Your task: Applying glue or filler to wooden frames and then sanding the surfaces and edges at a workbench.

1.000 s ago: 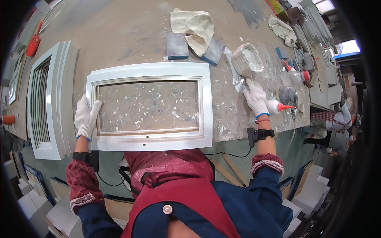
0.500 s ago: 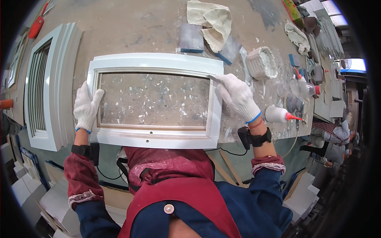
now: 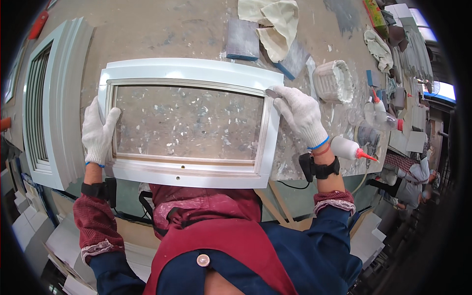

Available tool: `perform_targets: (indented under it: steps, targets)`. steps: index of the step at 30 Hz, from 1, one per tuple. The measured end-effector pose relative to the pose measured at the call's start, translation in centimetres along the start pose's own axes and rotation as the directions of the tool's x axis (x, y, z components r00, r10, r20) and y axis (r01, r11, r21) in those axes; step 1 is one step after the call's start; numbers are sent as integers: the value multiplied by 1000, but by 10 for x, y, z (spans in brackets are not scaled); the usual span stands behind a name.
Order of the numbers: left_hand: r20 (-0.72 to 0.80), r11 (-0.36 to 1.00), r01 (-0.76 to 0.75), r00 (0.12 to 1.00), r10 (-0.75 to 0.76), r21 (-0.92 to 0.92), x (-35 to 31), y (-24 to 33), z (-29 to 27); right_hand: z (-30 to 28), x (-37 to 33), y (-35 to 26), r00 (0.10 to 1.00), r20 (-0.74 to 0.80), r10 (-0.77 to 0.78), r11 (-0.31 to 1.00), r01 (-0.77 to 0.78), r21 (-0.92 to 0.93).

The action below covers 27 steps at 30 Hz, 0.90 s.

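A white rectangular frame (image 3: 196,180) with an open middle lies on the worktable near its front edge. My left hand (image 3: 98,132), in a white knit glove, grips the frame's left side, thumb at the inner edge and fingers along the outside. At the far right corner my right hand (image 3: 302,115), gloved alike, is closed on a small grey flat piece (image 3: 272,92). That piece presses against the frame's corner; most of it is hidden under the fingers, so its kind is unclear. Two small screw-like spots show on the frame's near rail.
White louvred frames (image 3: 59,113) stand stacked at the left. Beyond my frame lie grey sanding blocks (image 3: 243,39) and a cream cloth (image 3: 280,29). On the right are a whitish tub (image 3: 334,81) and a red-tipped glue bottle (image 3: 345,147). People (image 3: 408,182) are farther right.
The frame and my left hand sit slightly farther left in the picture, and the whole view has shifted a little. My right hand still holds the grey piece at the same corner.
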<state>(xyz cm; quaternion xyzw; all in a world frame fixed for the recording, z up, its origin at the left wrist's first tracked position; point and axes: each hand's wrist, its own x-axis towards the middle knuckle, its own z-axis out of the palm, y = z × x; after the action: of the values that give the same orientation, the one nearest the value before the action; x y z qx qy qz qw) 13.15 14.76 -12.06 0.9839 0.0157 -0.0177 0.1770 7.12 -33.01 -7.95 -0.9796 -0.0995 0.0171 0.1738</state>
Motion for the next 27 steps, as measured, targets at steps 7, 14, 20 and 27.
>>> perform_targets:
  steps: [7,14,20,27]
  targets:
    - [-47,999,-21,999,19,-30,-1,-8,4,7,8,8,988,-99,-122,990,128,54]
    - [-41,998,11,999,-14,-54,-1,-8,4,9,18,9,984,-99,-149,986,155,62]
    - [-26,999,-11,1000,10,-45,0,-11,4,10,26,7,988,-89,-129,990,134,50]
    - [-15,999,15,1000,-15,-38,2,-12,4,8,28,5,985,-87,-146,987,151,48]
